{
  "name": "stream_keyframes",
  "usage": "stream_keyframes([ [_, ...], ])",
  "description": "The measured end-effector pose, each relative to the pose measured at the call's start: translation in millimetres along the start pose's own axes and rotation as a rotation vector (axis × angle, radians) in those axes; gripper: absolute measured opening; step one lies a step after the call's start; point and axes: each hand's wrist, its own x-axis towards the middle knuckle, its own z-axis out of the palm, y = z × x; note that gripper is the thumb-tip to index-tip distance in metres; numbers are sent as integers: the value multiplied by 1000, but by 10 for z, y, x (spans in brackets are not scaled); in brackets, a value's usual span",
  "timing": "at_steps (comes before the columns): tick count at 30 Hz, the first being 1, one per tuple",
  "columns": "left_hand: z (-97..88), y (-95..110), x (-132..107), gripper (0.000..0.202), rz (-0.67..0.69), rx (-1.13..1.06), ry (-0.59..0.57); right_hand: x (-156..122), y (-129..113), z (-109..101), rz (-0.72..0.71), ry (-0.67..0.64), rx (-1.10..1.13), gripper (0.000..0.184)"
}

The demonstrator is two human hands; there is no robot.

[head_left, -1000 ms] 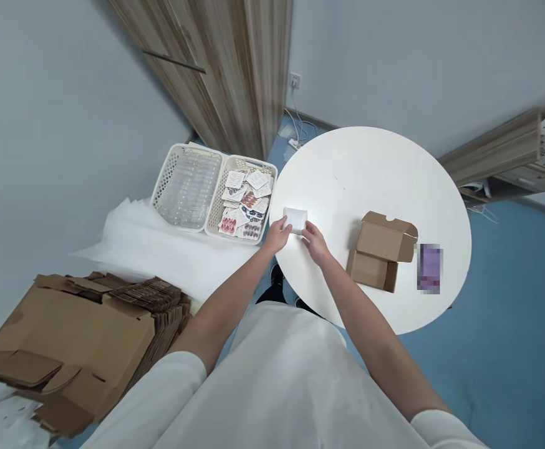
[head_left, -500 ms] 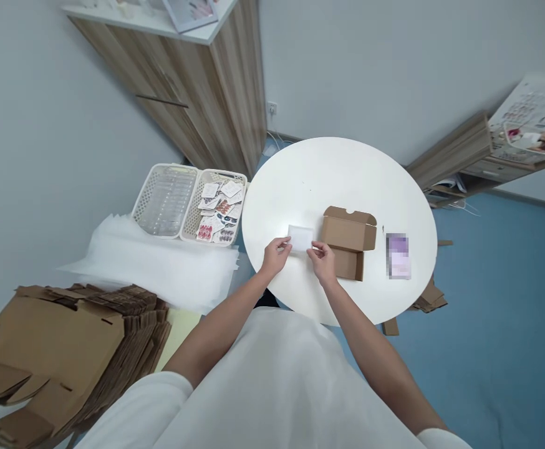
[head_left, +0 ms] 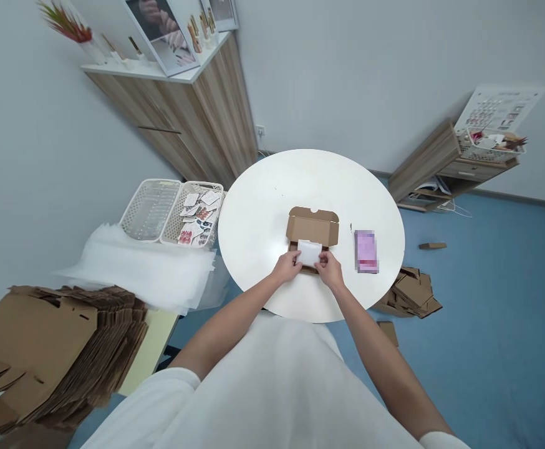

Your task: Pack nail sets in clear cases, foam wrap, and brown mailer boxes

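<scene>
Between my two hands is a flat white wrapped packet [head_left: 309, 254], over the open tray of a brown cardboard box [head_left: 313, 227]. My left hand [head_left: 287, 267] pinches the packet's left edge. At its right edge, my right hand [head_left: 330, 270] grips it with thumb and fingers. The box stands on the white round table [head_left: 263, 206], its lid raised on the far side. Whether the packet touches the box floor, I cannot tell. Right of the box lies a blurred purple rectangular item [head_left: 366, 252].
Left of the table are white baskets [head_left: 172, 212] holding printed cards and clear packs, white foam sheets [head_left: 146, 262] and a stack of flattened cardboard boxes [head_left: 43, 349]. More cardboard [head_left: 413, 292] lies on the blue floor at right. A wooden cabinet [head_left: 197, 125] stands behind.
Both hands have carried the white packet rightward from the bare tabletop to over the open box. The camera view has shifted, so the table appears further left.
</scene>
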Motion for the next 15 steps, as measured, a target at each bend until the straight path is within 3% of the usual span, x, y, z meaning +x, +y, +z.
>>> stream_keyframes([
  [15, 18, 68, -25, 7, -21, 337, -123, 90, 134, 60, -93, -136, -374, 18],
])
